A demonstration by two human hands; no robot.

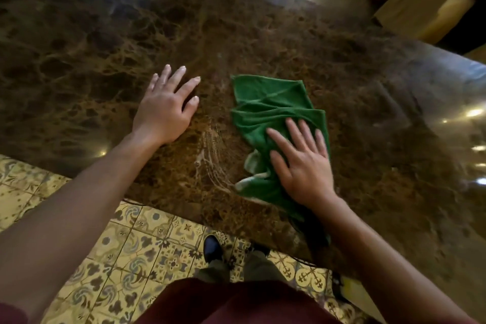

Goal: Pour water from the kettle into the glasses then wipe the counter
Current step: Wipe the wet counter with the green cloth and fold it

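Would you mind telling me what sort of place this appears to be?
Probably a kitchen or a bar area, though I cannot tell which. A long polished brown marble counter stands over a patterned tile floor, and the right hand presses a green cloth onto it beside wet streaks.

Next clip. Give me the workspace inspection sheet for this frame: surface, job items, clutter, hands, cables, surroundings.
Surface: brown marble counter, wet streaks near its front edge.
Job items: green cloth crumpled on the counter; kettle and glasses not in view.
Clutter: nothing seen.
Hands: left hand flat on the bare counter; right hand pressed flat on the cloth.
Cables: dark cord below the counter edge, route unclear.
Surroundings: patterned floor tiles, wooden furniture beyond.
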